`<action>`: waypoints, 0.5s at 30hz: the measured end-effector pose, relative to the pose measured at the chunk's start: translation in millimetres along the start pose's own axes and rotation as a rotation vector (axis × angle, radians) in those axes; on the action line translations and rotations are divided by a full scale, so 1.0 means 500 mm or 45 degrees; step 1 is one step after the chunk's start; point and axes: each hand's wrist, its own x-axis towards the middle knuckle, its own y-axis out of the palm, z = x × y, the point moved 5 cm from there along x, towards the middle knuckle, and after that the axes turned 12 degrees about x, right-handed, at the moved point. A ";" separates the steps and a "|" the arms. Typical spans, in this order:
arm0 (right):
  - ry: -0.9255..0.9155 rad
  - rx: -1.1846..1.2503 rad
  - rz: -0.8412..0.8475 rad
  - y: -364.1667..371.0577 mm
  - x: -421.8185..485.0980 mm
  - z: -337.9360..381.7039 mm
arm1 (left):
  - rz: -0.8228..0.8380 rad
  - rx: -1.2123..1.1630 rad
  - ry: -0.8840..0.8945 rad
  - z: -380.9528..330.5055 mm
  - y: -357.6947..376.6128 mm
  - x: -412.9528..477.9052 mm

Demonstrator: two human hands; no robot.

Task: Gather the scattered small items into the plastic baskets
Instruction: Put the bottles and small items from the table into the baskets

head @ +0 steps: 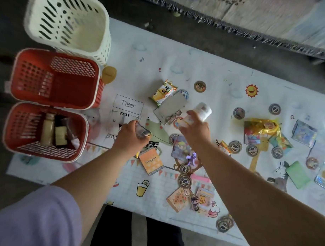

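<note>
Currently, three baskets are lined up at the left edge of the printed mat (211, 73): white basket (51, 17) far, middle red basket (30, 77) behind the near red basket (23, 125). A pale bottle (48, 130) and a dark bottle (60, 135) are stood inside the near one. The left hand (130, 136) is held right of that basket, fingers curled round a small dark item (142, 131); its kind cannot be told. The right hand (194, 127) is raised mid-mat, gripping a tilted white bottle (202, 110). A snack packet (162, 91) and grey tag (169, 108) lie just beyond the hands. An orange notebook (151, 160), round badges (235, 146) and a green card (297, 173) are scattered nearer and further right, well apart from the baskets.
</note>
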 end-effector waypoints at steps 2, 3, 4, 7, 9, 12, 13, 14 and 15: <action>-0.202 0.036 0.101 0.037 -0.030 0.041 | -0.019 -0.201 0.029 -0.006 -0.013 -0.015; -0.275 0.071 0.138 0.056 -0.047 0.063 | -0.023 -0.247 0.048 -0.011 -0.024 -0.024; -0.335 0.094 0.168 0.073 -0.066 0.086 | -0.020 -0.272 0.050 -0.012 -0.033 -0.034; -0.563 0.154 0.300 0.140 -0.135 0.175 | 0.036 -0.380 -0.042 0.028 -0.057 -0.071; -0.643 0.097 0.400 0.169 -0.168 0.220 | 0.110 -0.433 -0.078 0.038 -0.057 -0.091; -0.730 -0.040 0.613 0.248 -0.223 0.283 | 0.130 -0.460 -0.156 0.079 -0.066 -0.121; -0.750 -0.084 0.692 0.281 -0.246 0.304 | 0.152 -0.478 -0.256 0.101 -0.066 -0.133; -0.773 -0.140 0.765 0.311 -0.265 0.319 | 0.191 -0.498 -0.351 0.121 -0.063 -0.142; -0.791 -0.210 0.822 0.341 -0.280 0.330 | 0.236 -0.504 -0.405 0.138 -0.060 -0.149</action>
